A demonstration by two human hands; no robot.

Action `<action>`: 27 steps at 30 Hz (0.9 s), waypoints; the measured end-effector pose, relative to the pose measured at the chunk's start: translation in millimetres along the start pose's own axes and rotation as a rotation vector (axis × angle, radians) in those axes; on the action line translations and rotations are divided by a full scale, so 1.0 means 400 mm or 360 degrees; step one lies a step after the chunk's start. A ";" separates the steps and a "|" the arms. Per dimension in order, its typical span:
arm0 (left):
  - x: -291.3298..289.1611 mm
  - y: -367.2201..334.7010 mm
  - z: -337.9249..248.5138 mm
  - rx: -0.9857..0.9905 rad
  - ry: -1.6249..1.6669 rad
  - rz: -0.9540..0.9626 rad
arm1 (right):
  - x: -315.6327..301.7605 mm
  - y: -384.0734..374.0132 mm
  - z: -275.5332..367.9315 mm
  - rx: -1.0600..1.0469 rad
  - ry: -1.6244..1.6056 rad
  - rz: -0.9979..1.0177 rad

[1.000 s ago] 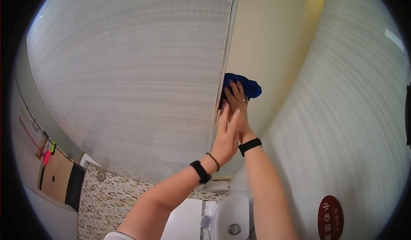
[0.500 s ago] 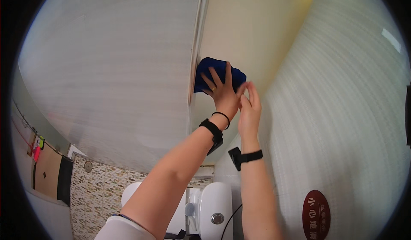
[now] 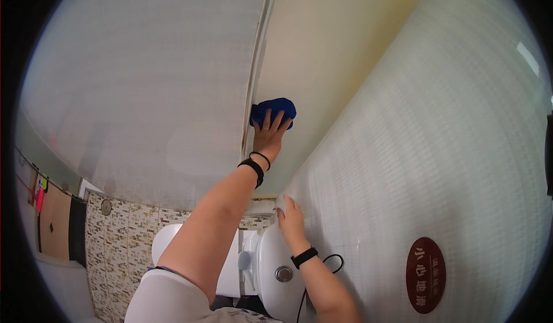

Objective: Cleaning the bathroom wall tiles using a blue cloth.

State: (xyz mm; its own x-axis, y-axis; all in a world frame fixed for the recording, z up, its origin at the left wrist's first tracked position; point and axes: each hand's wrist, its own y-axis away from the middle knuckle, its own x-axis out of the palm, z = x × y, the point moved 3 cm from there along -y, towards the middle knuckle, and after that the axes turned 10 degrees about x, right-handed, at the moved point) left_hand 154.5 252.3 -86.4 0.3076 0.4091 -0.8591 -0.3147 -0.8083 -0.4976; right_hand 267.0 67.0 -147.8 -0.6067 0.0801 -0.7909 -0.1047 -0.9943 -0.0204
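A bunched dark blue cloth lies against the cream wall panel, close beside the long white frame edge. My left hand holds it there, fingers stretched over it and pressing it to the surface. That arm reaches up from a white sleeve, with a black band and a hair tie at the wrist. Lower and to the right, my right hand is open with nothing in it, thumb apart from the fingers. It hangs by the ribbed white wall, above the white toilet tank.
A wide frosted panel fills the left side. Below are a white toilet lid, a grey-white brush, a black cable and a mosaic tile floor with a round drain. A dark red oval sign is on the right wall.
My left hand has moved the blue cloth down and left along the panel, beside the frame edge. My right hand has dropped away from it toward the toilet tank.
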 end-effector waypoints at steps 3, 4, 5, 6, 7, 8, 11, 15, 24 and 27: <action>-0.022 0.012 0.011 0.0135 -0.0012 -0.0031 | 0.039 0.101 -0.033 0.0023 0.0387 0.0046; -0.031 0.020 0.020 0.0132 0.0007 -0.0043 | 0.073 0.123 -0.055 0.0011 0.0380 0.0053; -0.034 0.025 0.028 0.0132 0.0030 -0.0053 | 0.121 0.137 -0.093 0.0021 0.0445 0.0077; -0.043 0.016 0.020 0.0133 0.0036 -0.0066 | 0.133 0.142 -0.112 0.0035 0.0525 0.0084; -0.054 0.006 0.012 0.0132 0.0035 -0.0115 | 0.144 0.144 -0.129 0.0004 0.0617 0.0086; -0.066 -0.007 0.002 0.0130 0.0031 -0.0162 | 0.153 0.144 -0.147 0.0000 0.0621 0.0076; -0.174 -0.103 -0.035 0.0146 0.0056 -0.0733 | 0.156 0.149 -0.162 -0.0090 0.0664 -0.0024; -0.220 -0.162 -0.043 0.0164 -0.0039 -0.1038 | 0.135 0.139 -0.146 -0.0318 0.0682 -0.0098; 0.123 0.033 -0.017 0.0614 -0.0372 -0.0151 | 0.149 0.108 -0.147 -0.0296 0.0593 -0.0051; 0.131 0.026 -0.028 0.0745 -0.0423 -0.0059 | 0.147 0.108 -0.155 -0.0294 0.0546 -0.0073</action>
State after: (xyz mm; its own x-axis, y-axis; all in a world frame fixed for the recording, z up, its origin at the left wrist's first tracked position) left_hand 177.4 260.5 -135.0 0.1075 0.5760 -0.8103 -0.6933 -0.5407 -0.4764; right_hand 275.5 24.6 -233.1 -0.3026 0.1279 -0.9445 0.0370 -0.9886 -0.1458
